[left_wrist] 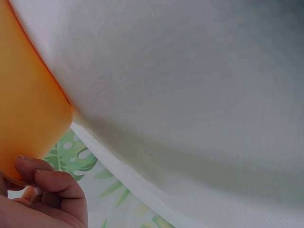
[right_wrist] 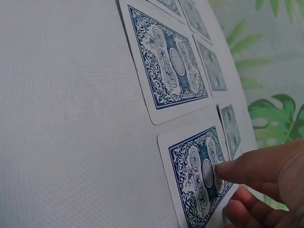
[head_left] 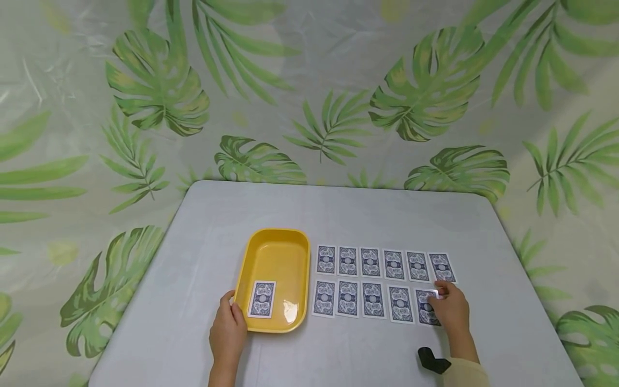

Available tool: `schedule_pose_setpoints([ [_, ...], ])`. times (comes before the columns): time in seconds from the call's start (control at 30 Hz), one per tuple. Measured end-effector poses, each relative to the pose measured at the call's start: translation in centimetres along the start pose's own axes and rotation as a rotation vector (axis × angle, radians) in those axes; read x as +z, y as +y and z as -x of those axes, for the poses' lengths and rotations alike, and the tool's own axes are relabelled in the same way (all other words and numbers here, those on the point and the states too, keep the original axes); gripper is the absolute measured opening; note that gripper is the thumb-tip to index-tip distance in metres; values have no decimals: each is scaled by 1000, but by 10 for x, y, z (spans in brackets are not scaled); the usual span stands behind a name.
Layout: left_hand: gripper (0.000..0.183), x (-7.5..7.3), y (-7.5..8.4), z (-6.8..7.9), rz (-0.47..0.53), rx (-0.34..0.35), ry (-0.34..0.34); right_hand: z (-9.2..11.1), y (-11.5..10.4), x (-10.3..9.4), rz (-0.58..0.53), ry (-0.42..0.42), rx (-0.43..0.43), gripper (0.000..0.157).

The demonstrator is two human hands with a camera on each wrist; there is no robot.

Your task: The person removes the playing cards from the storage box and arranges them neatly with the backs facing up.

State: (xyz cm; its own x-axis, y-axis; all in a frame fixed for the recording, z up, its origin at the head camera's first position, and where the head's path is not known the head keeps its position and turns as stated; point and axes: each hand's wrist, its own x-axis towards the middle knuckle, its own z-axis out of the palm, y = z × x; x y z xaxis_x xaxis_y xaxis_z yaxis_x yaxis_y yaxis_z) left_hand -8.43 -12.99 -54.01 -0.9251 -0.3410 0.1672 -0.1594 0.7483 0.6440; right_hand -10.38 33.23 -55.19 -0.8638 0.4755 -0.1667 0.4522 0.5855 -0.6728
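A yellow tray (head_left: 275, 255) stands on the white-covered table, and my left hand (head_left: 228, 328) grips its near left rim. In the left wrist view curled fingers (left_wrist: 50, 178) hold the tray's edge. One playing card (head_left: 262, 299) lies back up in the tray. My right hand (head_left: 452, 312) is at the right end of the near row and pinches the last playing card (head_left: 424, 307) there. The right wrist view has the thumb (right_wrist: 237, 168) on that card's blue patterned back, with the other fingers at its edge.
Two rows of blue-backed cards (head_left: 369, 263) lie face down right of the tray, the near row (head_left: 372, 300) slightly uneven. A black angular object (head_left: 432, 361) is beside the right sleeve (head_left: 466, 373). Behind the table (head_left: 338, 212) hangs a leaf-patterned cloth (head_left: 329, 70).
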Motion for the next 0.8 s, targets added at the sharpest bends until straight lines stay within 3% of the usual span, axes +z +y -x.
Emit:
schedule_pose_setpoints([
  [0.5, 30, 1, -1, -1, -7, -6, 1, -2, -4, 2, 33, -7, 2, 40],
  [0.8, 30, 2, -2, -1, -2, 3, 10, 7, -34, 21, -13, -21, -94, 34],
])
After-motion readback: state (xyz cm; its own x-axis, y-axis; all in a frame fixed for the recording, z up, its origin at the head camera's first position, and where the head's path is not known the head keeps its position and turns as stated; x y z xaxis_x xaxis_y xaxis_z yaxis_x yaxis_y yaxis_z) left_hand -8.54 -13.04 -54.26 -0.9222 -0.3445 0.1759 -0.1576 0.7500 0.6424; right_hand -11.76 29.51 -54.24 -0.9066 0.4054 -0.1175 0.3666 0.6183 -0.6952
